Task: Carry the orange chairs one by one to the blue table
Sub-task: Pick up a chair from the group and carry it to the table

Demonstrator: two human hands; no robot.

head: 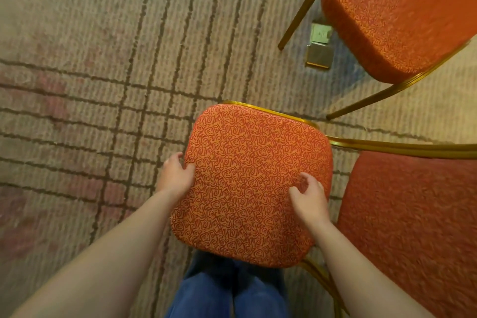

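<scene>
Now, at the lower centre of the frame, the left hand (176, 175) is curling its fingers round the orange chair's (247, 183) left seat edge. The right hand (309, 201) is resting bent-fingered near the right edge, its grip unclear.

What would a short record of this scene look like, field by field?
Nearest: orange chair, seat seen from above
Left: left hand grips the seat's left edge
Right: right hand on the seat near its right edge, fingers bent, grip unclear
Others: upper chair, side chair
Floor: patterned carpet, metal floor box
Blue table: not in view
</scene>
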